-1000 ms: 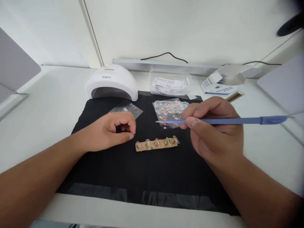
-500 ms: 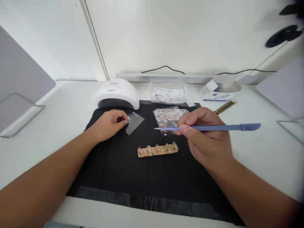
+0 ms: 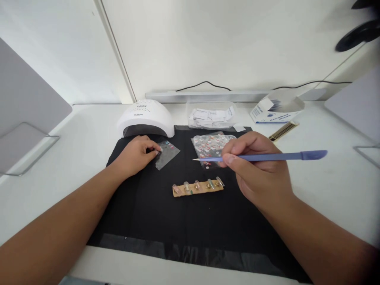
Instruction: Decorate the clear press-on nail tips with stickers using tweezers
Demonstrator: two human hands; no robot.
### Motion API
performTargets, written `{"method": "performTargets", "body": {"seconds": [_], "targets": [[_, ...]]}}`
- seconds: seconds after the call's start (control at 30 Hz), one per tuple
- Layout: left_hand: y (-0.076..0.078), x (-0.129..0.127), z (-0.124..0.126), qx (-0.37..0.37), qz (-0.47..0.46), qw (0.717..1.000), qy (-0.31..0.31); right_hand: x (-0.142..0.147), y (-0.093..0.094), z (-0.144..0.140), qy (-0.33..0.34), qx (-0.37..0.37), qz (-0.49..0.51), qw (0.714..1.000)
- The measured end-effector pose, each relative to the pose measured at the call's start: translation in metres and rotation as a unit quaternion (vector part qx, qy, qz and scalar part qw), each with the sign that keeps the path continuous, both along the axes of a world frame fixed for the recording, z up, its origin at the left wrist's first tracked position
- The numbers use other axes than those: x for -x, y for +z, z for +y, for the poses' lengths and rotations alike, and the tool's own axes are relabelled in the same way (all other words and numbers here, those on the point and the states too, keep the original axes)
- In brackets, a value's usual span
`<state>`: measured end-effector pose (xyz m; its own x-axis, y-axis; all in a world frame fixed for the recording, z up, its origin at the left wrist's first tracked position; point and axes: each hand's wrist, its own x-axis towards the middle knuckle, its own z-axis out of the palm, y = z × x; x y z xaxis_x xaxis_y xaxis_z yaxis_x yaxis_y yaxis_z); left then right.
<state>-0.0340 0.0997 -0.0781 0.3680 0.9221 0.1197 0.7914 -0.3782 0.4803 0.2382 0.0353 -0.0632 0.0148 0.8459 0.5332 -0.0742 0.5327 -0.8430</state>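
Observation:
My left hand (image 3: 137, 155) is closed at the left of the black mat, thumb and index finger pinched at the edge of a clear sticker sheet (image 3: 166, 155) with small coloured marks near its top. In a pen-like hold, my right hand (image 3: 255, 166) grips blue tweezers (image 3: 270, 156), their pale pointed tip aimed left above the mat. Behind that tip lies a clear packet of red and white stickers (image 3: 209, 144), partly covered by the hand. Several clear nail tips, some tinted pink or green, sit on a tan strip (image 3: 204, 191) in front.
A white nail lamp (image 3: 145, 116) stands behind my left hand. Farther back are a clear plastic box (image 3: 211, 118) of small white packets and an open carton (image 3: 277, 111). A gold tube (image 3: 283, 131) lies beside the black mat (image 3: 166, 225).
The sticker sheet has shifted slightly under my left fingers, and more of its coloured marks show. My right hand and the tweezers stay almost in place. The view has tilted a little.

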Motion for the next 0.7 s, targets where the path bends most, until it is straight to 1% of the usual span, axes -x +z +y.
{"method": "performTargets", "body": {"seconds": [0.13,0.3,0.47,0.6,0.7], "targets": [[0.001,0.0,-0.001,-0.022,-0.004,1.0,0.015,0.0,0.0,0.0,-0.004,-0.006,-0.002,1.0],[0.004,-0.001,-0.005,-0.053,0.012,0.998,-0.017,-0.002,-0.001,0.0,-0.005,-0.001,-0.001,1.0],[0.006,0.0,-0.006,-0.076,0.077,0.993,-0.05,-0.003,0.0,0.001,-0.001,-0.005,-0.003,1.0],[0.015,-0.002,-0.012,-0.095,0.135,0.984,-0.064,-0.001,0.0,0.001,-0.002,-0.006,0.001,1.0],[0.023,-0.003,-0.018,-0.118,0.156,0.98,-0.048,-0.001,-0.001,0.001,-0.008,-0.007,0.001,1.0]]}}
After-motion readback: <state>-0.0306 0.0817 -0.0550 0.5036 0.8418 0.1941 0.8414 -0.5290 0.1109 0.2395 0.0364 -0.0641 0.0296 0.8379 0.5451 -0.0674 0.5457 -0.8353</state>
